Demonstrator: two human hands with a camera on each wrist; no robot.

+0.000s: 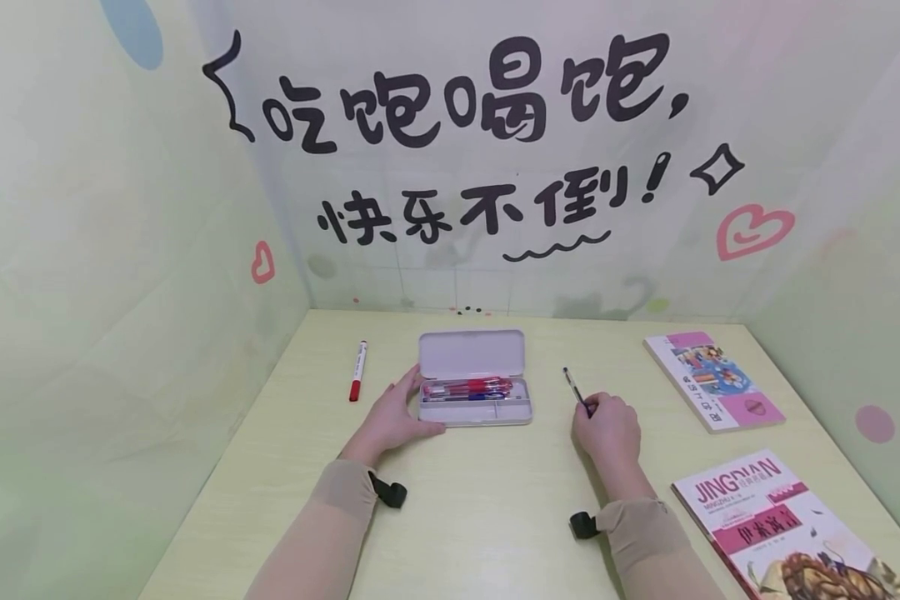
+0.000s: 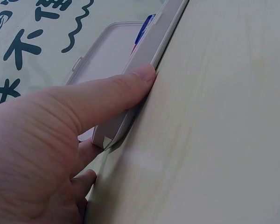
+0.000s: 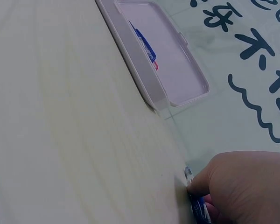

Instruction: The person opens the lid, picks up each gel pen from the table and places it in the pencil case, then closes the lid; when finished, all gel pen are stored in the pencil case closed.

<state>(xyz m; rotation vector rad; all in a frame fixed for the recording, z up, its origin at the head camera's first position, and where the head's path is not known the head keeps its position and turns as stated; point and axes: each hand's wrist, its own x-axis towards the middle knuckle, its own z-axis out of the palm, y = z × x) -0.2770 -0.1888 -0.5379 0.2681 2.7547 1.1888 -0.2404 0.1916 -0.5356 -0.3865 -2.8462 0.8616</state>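
Note:
A pale pencil case (image 1: pixel 471 354) lies on the table with its hinged lid raised at the back. Several red and blue pens (image 1: pixel 468 387) fill its rear compartment; a narrow divided tray runs along its front. My left hand (image 1: pixel 392 421) grips the case's left end, the thumb on the front wall (image 2: pixel 156 44) and the fingers round the side. To the right of the case, my right hand (image 1: pixel 607 429) pinches a slim pen (image 1: pixel 572 385) with blue on its barrel (image 3: pixel 200 212). That pen points away from me, its lower end hidden inside the hand.
Left of the case lies a white marker with a red cap (image 1: pixel 357 371). A pink-covered book (image 1: pixel 712 379) rests at the back right, and a larger book (image 1: pixel 780 525) lies nearer on the right. Printed cloth walls (image 1: pixel 450 283) enclose the table's back and sides.

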